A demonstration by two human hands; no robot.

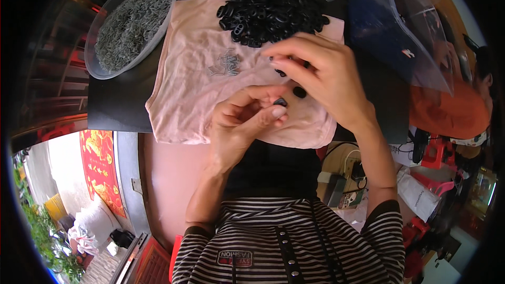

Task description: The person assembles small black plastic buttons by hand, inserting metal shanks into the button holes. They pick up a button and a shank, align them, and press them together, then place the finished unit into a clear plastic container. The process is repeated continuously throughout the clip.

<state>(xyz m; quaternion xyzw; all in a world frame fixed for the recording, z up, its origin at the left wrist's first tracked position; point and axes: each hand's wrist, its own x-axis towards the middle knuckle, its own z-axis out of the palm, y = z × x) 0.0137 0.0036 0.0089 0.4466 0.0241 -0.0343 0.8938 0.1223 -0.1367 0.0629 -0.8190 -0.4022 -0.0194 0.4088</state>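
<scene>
My left hand [244, 113] pinches a small black plastic piece [281, 102] between thumb and fingertips, over the pink cloth [184, 47]. Just above it to the right, my right hand [323, 71] has thumb and index finger drawn together. A tiny dark bit shows at those fingertips, too small to name. Beneath the right hand, a round black piece [300, 92] lies on the cloth. Left of the hands is a small heap of thin silvery metal pieces [227, 64]. At the cloth's far edge rises a big pile of black oval loop-shaped pieces [268, 13].
A clear plastic tub [89, 55] full of small grey metal pieces stands at the far left of the dark table [121, 100]. Clear plastic sheeting [389, 26] covers the right side. Beyond the table at right, a person in orange [447, 108] is near red stools [437, 152].
</scene>
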